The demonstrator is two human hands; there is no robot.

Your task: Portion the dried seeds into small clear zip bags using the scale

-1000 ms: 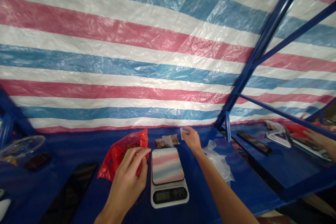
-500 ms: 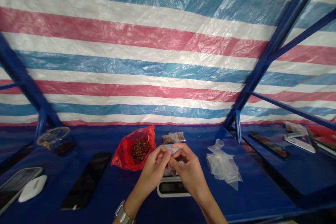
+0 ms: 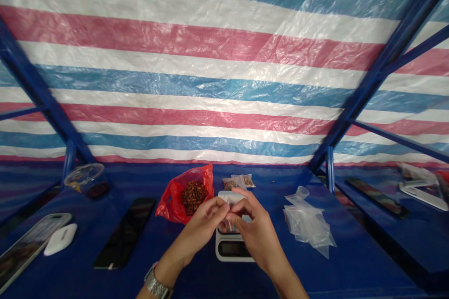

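Observation:
My left hand (image 3: 205,226) and my right hand (image 3: 254,233) meet above a white digital kitchen scale (image 3: 232,250), and the fingers of both pinch a small clear plastic bag (image 3: 229,205). The hands hide most of the scale's top. Just left of them stands an open red plastic bag (image 3: 168,205) holding a heap of dark brown dried pieces (image 3: 194,197). Behind the scale lie small clear bags of brown pieces (image 3: 238,181). A metal wristwatch (image 3: 156,282) sits on my left wrist.
A loose pile of clear plastic bags (image 3: 308,226) lies right of the scale on the blue table (image 3: 140,182). To the left are a black phone (image 3: 124,233), a tablet (image 3: 30,247), a white oval object (image 3: 60,239) and a clear plastic lid (image 3: 86,178).
My left hand has left the red bag and joined my right hand over the scale, both pinching the small bag. The view has tilted downward, and little differs over the last half second.

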